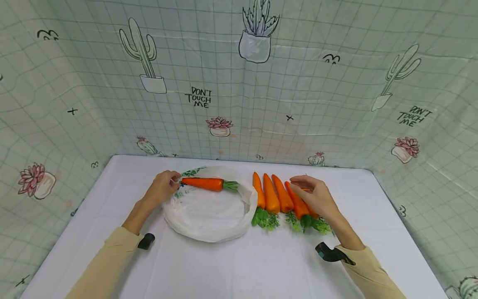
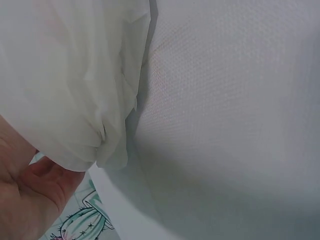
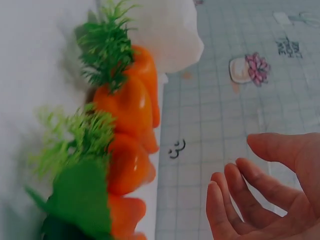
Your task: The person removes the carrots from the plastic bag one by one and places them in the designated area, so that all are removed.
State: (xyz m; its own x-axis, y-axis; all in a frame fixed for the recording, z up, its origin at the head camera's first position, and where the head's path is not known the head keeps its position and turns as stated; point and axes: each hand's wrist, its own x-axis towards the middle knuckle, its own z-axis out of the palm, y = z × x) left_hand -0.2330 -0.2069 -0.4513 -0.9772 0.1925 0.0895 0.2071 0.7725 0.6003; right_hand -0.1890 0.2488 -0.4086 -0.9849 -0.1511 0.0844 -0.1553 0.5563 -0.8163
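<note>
A white plastic bag point(image 1: 209, 220) with green print lies spread in a round shape on the table, its mouth facing up. One carrot point(image 1: 203, 183) with a short green top lies across the far part of the bag. At the bag's left edge my left hand point(image 1: 164, 187) pinches the rim; in the left wrist view the plastic point(image 2: 75, 100) bunches by the curled fingers point(image 2: 50, 177). My right hand point(image 1: 313, 193) hovers over the right end of a row of carrots point(image 1: 271, 195), fingers loosely bent, thumb apart, holding nothing. The rightmost carrot is partly hidden beneath it.
Several carrots lie side by side right of the bag, leafy green tops point(image 1: 269, 220) toward me. The white table point(image 1: 239, 270) ends at a back wall of printed cloth point(image 1: 261, 91), and similar cloth hangs at both sides.
</note>
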